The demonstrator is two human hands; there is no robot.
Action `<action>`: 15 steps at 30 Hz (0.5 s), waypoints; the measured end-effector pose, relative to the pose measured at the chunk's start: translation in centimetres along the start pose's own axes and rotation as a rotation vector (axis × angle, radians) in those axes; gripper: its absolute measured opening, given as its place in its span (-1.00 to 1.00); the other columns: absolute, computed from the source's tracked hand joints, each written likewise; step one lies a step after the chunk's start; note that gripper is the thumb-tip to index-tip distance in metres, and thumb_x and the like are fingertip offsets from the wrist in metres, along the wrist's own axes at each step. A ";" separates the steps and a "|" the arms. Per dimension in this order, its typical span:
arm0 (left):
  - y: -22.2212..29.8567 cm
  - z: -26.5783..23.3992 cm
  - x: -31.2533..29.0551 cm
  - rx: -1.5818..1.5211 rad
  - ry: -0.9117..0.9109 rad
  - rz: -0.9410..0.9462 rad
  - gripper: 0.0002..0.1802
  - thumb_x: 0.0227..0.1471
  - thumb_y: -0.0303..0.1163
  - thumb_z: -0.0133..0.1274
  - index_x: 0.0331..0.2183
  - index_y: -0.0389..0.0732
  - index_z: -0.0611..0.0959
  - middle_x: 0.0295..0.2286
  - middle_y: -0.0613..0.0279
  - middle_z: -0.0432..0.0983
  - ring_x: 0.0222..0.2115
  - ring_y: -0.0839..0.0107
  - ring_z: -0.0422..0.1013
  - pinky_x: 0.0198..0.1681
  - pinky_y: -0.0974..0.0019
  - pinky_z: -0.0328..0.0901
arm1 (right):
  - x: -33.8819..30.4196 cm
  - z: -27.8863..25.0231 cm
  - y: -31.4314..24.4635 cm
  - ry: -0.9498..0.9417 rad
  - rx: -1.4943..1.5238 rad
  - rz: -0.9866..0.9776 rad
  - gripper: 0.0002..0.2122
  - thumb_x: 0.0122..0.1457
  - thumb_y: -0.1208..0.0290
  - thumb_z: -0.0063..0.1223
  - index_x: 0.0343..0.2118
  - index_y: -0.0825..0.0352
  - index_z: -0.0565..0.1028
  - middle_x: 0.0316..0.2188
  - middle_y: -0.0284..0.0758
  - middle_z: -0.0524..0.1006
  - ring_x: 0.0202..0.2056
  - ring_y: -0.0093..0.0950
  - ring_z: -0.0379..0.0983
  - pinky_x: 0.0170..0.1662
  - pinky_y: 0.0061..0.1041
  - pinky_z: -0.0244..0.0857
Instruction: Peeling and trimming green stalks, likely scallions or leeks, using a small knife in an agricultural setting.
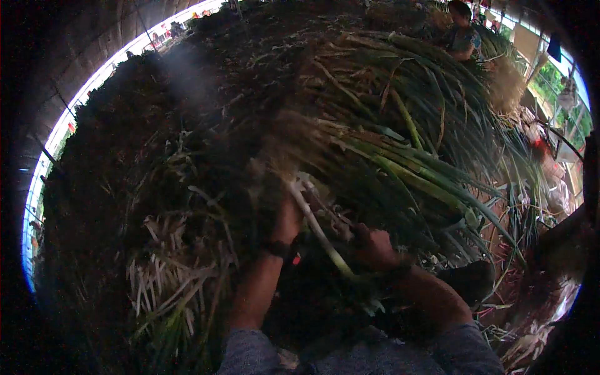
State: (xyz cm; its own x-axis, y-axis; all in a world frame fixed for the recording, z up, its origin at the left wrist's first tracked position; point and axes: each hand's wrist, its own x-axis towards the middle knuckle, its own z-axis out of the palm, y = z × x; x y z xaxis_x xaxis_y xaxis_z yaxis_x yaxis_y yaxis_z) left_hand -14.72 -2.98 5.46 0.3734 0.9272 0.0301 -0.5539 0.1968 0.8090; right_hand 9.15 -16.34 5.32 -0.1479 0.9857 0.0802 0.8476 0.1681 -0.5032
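Note:
My left hand [288,215] is closed around the upper end of a long green onion [320,232], beside its pale, blurred root end. The white stalk slants down to the right between my forearms, turning green at its lower end. To its right, my right hand [376,247] is closed on a thin, dark knife-like tool [334,215] that points up-left toward the root end. Dim light and blur hide the fingertips and the tool's exact shape. Just beyond my hands lies a large heap of untrimmed green onions [400,156], leaves running to the right.
Trimmed-looking white stalks [169,275] lie in a pile at the lower left. Dark plant debris [156,144] spreads across the left and far ground. Another person [462,31] is at the far upper right. Loose leaves and pale scraps [528,194] lie along the right side.

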 end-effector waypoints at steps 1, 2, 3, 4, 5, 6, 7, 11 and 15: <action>-0.1 -1.5 0.3 -0.118 -0.133 0.040 -0.35 0.24 0.15 -0.20 0.18 -0.06 0.29 0.03 0.26 0.32 0.02 0.33 0.28 0.08 0.18 0.21 | -0.7 -1.0 0.3 0.040 -0.028 -0.065 -0.60 0.02 0.15 0.19 -0.13 0.26 0.46 -0.48 -0.05 0.56 -0.40 0.04 0.51 -0.37 -0.08 0.40; -0.5 -2.9 0.5 -0.235 -0.265 0.082 -0.36 0.24 0.15 -0.20 0.18 -0.05 0.30 0.02 0.26 0.33 -0.01 0.33 0.29 0.07 0.19 0.22 | -0.8 -0.5 1.7 0.002 -0.030 -0.048 -0.62 0.00 0.17 0.20 -0.16 0.27 0.47 -0.50 -0.06 0.56 -0.42 0.03 0.51 -0.38 -0.09 0.40; -1.2 -1.9 1.0 -0.183 -0.170 0.045 -0.35 0.23 0.16 -0.20 0.17 -0.06 0.30 0.00 0.26 0.34 -0.04 0.33 0.31 0.03 0.19 0.25 | -1.3 0.3 4.2 -0.034 -0.046 -0.004 -0.64 -0.02 0.19 0.21 -0.20 0.27 0.49 -0.52 -0.06 0.55 -0.44 0.02 0.50 -0.40 -0.09 0.40; -0.8 -0.8 1.4 -0.114 -0.063 0.017 -0.35 0.23 0.18 -0.20 0.16 -0.06 0.31 -0.02 0.26 0.35 -0.07 0.33 0.33 0.00 0.19 0.27 | -1.4 0.6 4.8 -0.072 -0.046 0.024 -0.66 -0.04 0.20 0.21 -0.23 0.28 0.51 -0.54 -0.06 0.54 -0.46 0.01 0.50 -0.42 -0.09 0.39; -0.7 -0.1 1.5 -0.044 0.043 -0.012 -0.34 0.22 0.20 -0.21 0.15 -0.06 0.32 -0.04 0.26 0.37 -0.10 0.33 0.34 -0.03 0.19 0.30 | -1.7 0.7 5.4 -0.044 -0.023 -0.009 -0.68 -0.05 0.22 0.21 -0.26 0.29 0.52 -0.55 -0.06 0.54 -0.47 0.00 0.50 -0.42 -0.10 0.39; -0.8 -1.5 1.5 0.037 0.050 0.089 -0.38 0.21 0.19 -0.19 0.10 -0.05 0.36 -0.08 0.27 0.40 -0.14 0.35 0.37 -0.09 0.19 0.33 | -1.4 0.2 4.7 -0.019 0.009 -0.065 -0.70 -0.06 0.24 0.21 -0.29 0.29 0.52 -0.55 -0.06 0.54 -0.47 -0.01 0.50 -0.42 -0.11 0.39; -1.0 -2.5 1.9 0.115 0.050 0.184 -0.42 0.21 0.17 -0.17 0.06 -0.04 0.40 -0.12 0.28 0.43 -0.18 0.36 0.40 -0.16 0.20 0.37 | -1.2 -0.5 3.9 0.008 0.037 -0.113 -0.72 -0.07 0.25 0.21 -0.32 0.30 0.53 -0.56 -0.06 0.54 -0.48 -0.01 0.50 -0.43 -0.12 0.39; 0.5 -0.9 2.7 0.030 0.113 -0.039 -0.29 0.18 0.28 -0.23 0.11 -0.07 0.36 -0.08 0.26 0.40 -0.16 0.33 0.37 -0.13 0.16 0.38 | -1.8 -2.1 3.4 -0.033 -0.003 -0.032 -0.74 -0.08 0.31 0.20 -0.32 0.29 0.53 -0.55 -0.05 0.53 -0.47 0.00 0.49 -0.44 -0.11 0.37; 1.0 -4.1 3.2 -0.030 0.041 -0.061 -0.29 0.13 0.33 -0.18 0.02 -0.07 0.42 -0.19 0.29 0.46 -0.28 0.33 0.42 -0.24 0.16 0.41 | -0.7 -1.0 3.7 0.016 0.019 -0.084 -0.75 -0.08 0.33 0.19 -0.31 0.29 0.52 -0.54 -0.05 0.52 -0.45 0.01 0.48 -0.42 -0.09 0.35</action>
State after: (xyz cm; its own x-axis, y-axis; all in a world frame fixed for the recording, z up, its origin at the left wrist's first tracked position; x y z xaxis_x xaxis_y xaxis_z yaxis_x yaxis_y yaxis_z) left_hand -17.07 1.52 3.96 0.3768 0.9253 -0.0432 -0.5533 0.2622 0.7906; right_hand 12.89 -16.40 4.32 -0.2100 0.9681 0.1364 0.8226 0.2504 -0.5105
